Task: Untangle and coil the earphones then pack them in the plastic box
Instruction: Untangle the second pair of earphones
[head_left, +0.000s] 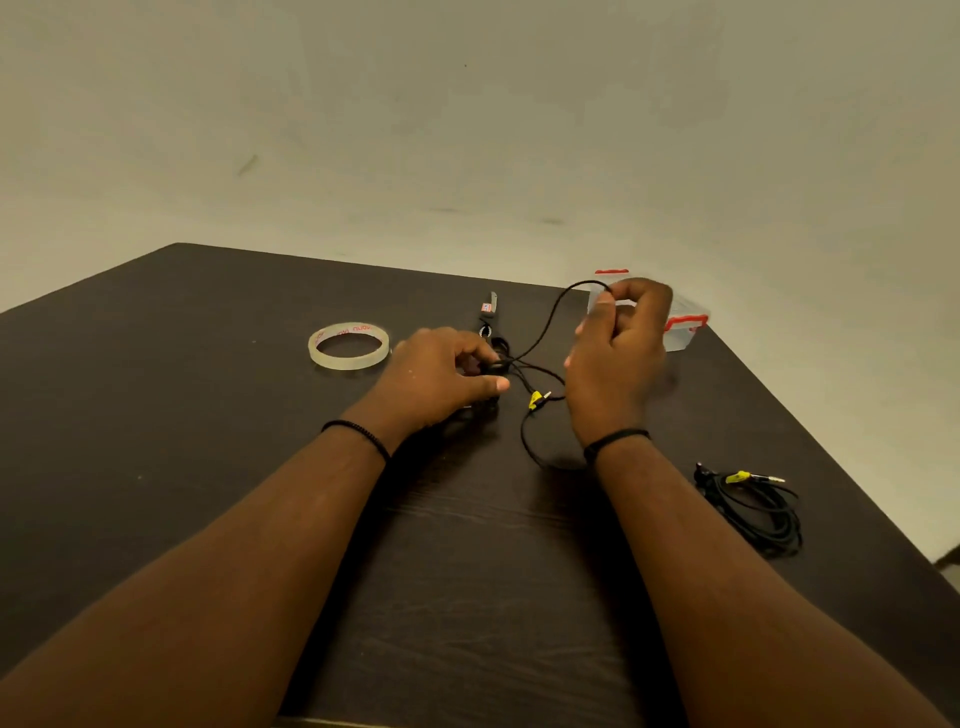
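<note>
Black earphones (540, 358) with a yellow plug (535, 399) stretch between my hands above the dark table (208, 415). My left hand (441, 379) pinches a bunched part of the cable low over the table. My right hand (618, 353) is raised and pinches a loop of the same cable between thumb and fingers. More of the cable curves down on the table below my right wrist. The clear plastic box (685, 325) with red clips stands behind my right hand, partly hidden by it. A second black earphone bundle (758, 512) with a yellow plug lies at the right.
A roll of clear tape (349, 346) lies left of my left hand. A small dark tool with a label (487, 312) lies behind the hands. The table's right edge runs close to the box and the second bundle. A pale wall stands behind.
</note>
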